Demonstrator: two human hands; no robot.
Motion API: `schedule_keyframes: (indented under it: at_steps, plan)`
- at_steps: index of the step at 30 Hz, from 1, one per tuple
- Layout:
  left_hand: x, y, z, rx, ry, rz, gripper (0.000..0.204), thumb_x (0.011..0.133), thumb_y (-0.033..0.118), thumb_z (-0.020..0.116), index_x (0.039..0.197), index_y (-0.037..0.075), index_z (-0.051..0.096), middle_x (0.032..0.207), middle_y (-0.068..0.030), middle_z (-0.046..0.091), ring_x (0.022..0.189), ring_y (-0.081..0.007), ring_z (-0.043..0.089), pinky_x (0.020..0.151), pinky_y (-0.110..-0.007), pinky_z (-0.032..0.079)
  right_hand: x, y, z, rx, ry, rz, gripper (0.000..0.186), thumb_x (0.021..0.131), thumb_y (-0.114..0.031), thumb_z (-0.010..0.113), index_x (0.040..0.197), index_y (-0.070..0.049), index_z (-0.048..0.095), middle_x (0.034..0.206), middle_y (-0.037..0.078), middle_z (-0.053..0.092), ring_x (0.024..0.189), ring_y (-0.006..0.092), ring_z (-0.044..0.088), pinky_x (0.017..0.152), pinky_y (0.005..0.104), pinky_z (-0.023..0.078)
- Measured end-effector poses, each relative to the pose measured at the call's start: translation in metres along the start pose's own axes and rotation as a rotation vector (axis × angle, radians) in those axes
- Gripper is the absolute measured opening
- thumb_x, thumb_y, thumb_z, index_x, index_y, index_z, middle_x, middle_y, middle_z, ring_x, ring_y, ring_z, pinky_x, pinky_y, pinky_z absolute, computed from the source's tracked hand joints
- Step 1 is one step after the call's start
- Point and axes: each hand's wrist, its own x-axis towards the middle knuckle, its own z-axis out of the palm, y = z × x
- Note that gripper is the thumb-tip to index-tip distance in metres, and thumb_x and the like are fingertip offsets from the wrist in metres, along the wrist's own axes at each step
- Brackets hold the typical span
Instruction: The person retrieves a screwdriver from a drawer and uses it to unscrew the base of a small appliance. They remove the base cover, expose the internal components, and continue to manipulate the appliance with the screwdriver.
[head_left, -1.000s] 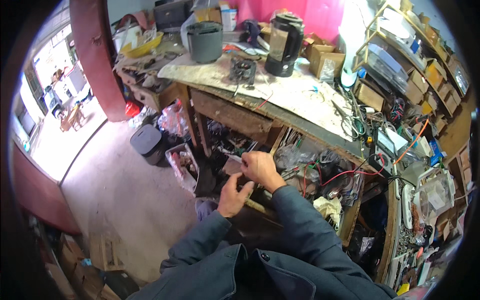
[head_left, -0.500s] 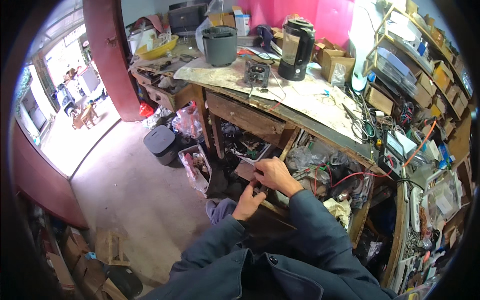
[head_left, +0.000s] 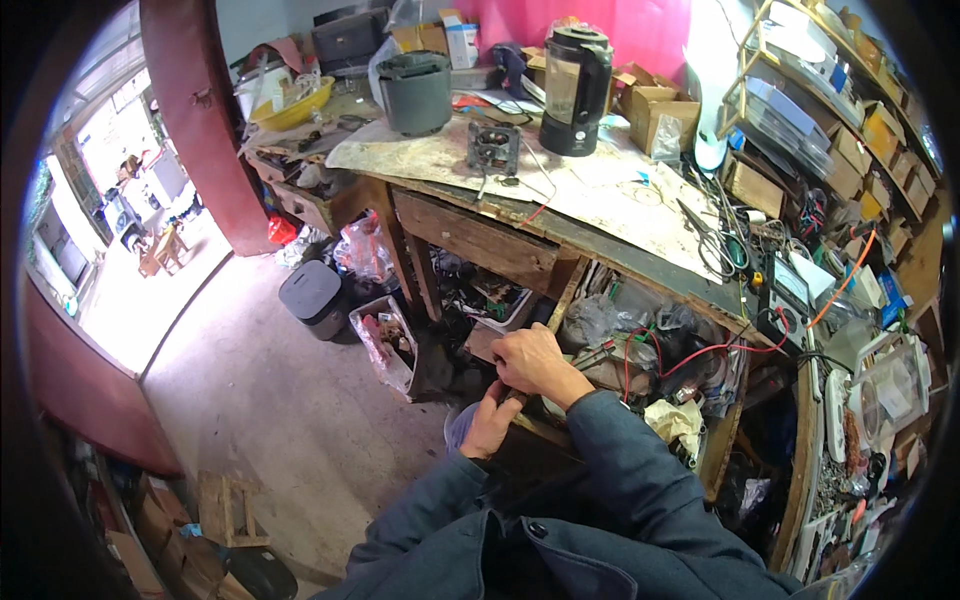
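Note:
My left hand [head_left: 487, 424] and my right hand [head_left: 540, 362] meet below the front edge of the workbench, fingers curled toward each other. Between them is a small dark piece, mostly covered by the fingers; I cannot make out its kind. The right hand lies over the top, the left below and nearer to me. Just right of them an open wooden drawer [head_left: 722, 455] is filled with plastic bags, a red cable [head_left: 705, 358] and a pale crumpled cloth [head_left: 673, 424].
On the workbench [head_left: 620, 215] stand a blender [head_left: 576, 92], a dark grey pot [head_left: 415, 95], a small motor [head_left: 494, 148] and scissors [head_left: 712, 240]. A bin with scraps [head_left: 386, 345] and a dark lidded box [head_left: 313, 300] stand on the floor. Crowded shelves [head_left: 850, 150] rise at right.
My right hand has shifted slightly left and down, closer over the left hand. The view has turned a little, so the bench things appear further left.

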Motion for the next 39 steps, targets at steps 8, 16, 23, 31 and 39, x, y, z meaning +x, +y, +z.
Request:
schedule_keyframes:
  at_steps: [8,16,23,31,39]
  plan:
    - [0.000,0.011,0.001,0.148,0.048,0.048,0.057,0.094,0.021,0.067,0.141,-0.006,0.048,0.134,-0.0122,0.059,0.120,-0.0201,0.056,0.106,-0.034,0.043,0.002,-0.001,0.007,0.034,0.075,0.040,0.017,0.081,-0.027,0.065,0.076,-0.012,0.070,0.075,0.010,0.071,0.074,0.0325,0.070,0.069,0.0471,0.046]
    - [0.010,0.095,-0.017,0.471,0.337,0.216,0.042,0.089,0.013,0.072,0.126,-0.001,0.058,0.112,-0.0137,0.064,0.104,-0.0228,0.063,0.092,-0.036,0.051,0.005,-0.006,0.013,0.072,0.263,0.077,0.019,0.080,-0.027,0.066,0.070,-0.012,0.068,0.070,0.011,0.070,0.067,0.0332,0.068,0.065,0.0458,0.043]
    - [0.120,0.186,-0.024,0.704,0.429,0.708,0.054,0.092,0.012,0.068,0.140,-0.003,0.049,0.131,-0.0202,0.059,0.120,-0.0321,0.058,0.105,-0.042,0.045,0.005,-0.006,0.018,0.076,0.210,0.120,0.012,0.075,-0.026,0.069,0.073,-0.014,0.070,0.072,0.008,0.070,0.071,0.0290,0.070,0.070,0.0431,0.045]
    - [0.269,0.254,0.006,0.816,0.537,0.621,0.112,0.080,0.042,0.082,0.157,-0.010,0.019,0.155,-0.0345,0.037,0.146,-0.0460,0.036,0.121,-0.048,0.030,0.007,-0.009,0.025,0.089,0.292,0.125,0.011,0.073,-0.025,0.070,0.074,-0.015,0.068,0.073,0.006,0.067,0.073,0.0266,0.068,0.071,0.0424,0.046]
    - [0.333,0.276,0.045,0.970,0.598,0.189,0.137,0.066,0.048,0.089,0.159,-0.007,0.003,0.150,-0.0373,0.040,0.138,-0.0469,0.046,0.114,-0.053,0.038,0.005,-0.006,0.022,0.137,0.284,0.141,0.013,0.074,-0.026,0.070,0.074,-0.013,0.068,0.075,0.007,0.067,0.077,0.0268,0.068,0.072,0.0423,0.046]
